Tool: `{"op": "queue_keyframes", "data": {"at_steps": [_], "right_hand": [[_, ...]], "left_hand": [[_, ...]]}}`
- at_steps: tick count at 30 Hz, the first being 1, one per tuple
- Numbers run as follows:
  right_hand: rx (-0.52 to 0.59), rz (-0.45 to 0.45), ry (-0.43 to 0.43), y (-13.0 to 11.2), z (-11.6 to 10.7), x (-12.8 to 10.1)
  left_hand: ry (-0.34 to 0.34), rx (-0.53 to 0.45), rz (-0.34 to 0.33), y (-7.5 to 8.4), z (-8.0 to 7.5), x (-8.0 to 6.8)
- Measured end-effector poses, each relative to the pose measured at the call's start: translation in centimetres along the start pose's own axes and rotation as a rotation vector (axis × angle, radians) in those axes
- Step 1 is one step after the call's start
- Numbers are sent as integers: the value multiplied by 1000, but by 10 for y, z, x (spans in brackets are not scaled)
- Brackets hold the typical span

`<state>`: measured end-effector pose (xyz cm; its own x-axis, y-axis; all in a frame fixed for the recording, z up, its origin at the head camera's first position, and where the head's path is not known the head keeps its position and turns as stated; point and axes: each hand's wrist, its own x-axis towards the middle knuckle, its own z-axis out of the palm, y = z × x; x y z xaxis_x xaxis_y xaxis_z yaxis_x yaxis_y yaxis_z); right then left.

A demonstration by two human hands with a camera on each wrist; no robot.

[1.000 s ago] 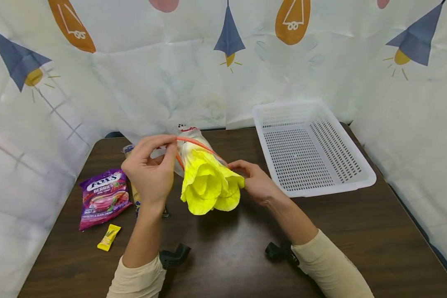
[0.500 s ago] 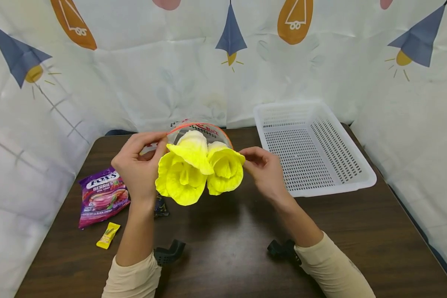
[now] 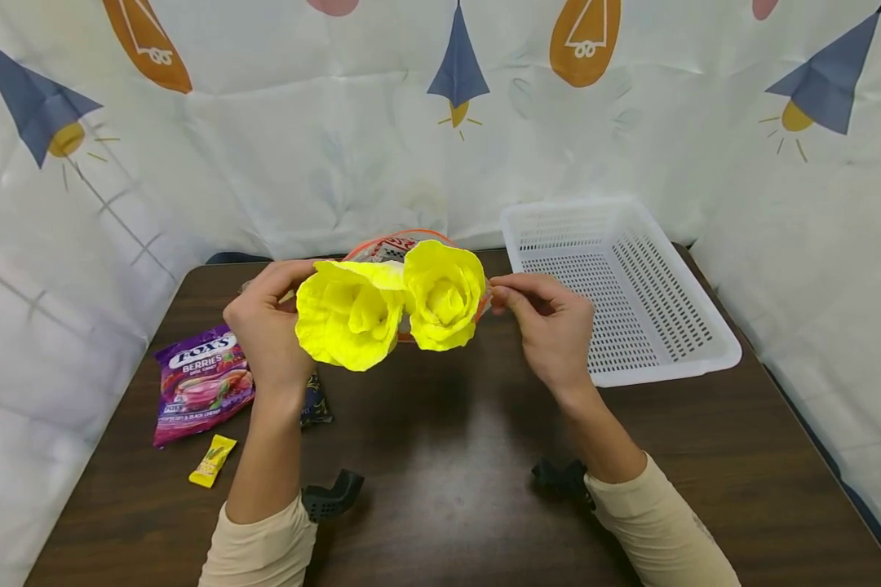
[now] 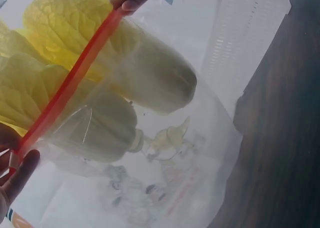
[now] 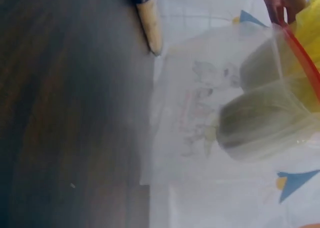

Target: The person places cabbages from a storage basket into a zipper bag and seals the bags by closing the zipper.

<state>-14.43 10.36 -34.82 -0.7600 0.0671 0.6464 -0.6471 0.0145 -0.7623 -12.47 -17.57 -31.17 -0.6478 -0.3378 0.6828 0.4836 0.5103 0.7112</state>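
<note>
Clear zip bag (image 4: pixel 165 153) with red-orange seal strip (image 4: pixel 70 83) held up above the brown table (image 3: pixel 448 489), mouth toward the person; two yellow artificial flowers (image 3: pixel 389 306) sit stem-end down in it, blooms sticking out past the strip. Left hand (image 3: pixel 267 326) pinches the strip at the bag's left end, fingers curled on it; right hand (image 3: pixel 551 326) pinches the right end, thumb and fingertips closed on it. The wrist views show faint printed drawings on the bag's lower part. White perforated plastic basket (image 3: pixel 693 359) stands right of the bag, just beyond the right hand. Left of the bag, on the table: purple Fox's Berries candy pack (image 3: pixel 201 383), and nearer the person a small yellow wrapped candy (image 3: pixel 213 461). A dark packet (image 3: pixel 314 405) lies partly hidden behind the left forearm.
</note>
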Motion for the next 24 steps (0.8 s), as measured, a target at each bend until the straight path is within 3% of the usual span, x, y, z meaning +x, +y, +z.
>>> {"op": "queue_keyframes", "data": {"at_steps": [7, 11, 17, 24], "right_hand": [[-19, -39, 12, -10, 0, 13], [-20, -60, -33, -15, 0, 20], [26, -58, -93, -22, 2, 29], [65, -51, -21, -23, 4, 33]], "left_hand": [[-1, 33, -46, 0, -7, 1], [-23, 14, -36, -1, -9, 1], [3, 19, -55, 2, -8, 2], [18, 20, -69, 6, -8, 5]]}}
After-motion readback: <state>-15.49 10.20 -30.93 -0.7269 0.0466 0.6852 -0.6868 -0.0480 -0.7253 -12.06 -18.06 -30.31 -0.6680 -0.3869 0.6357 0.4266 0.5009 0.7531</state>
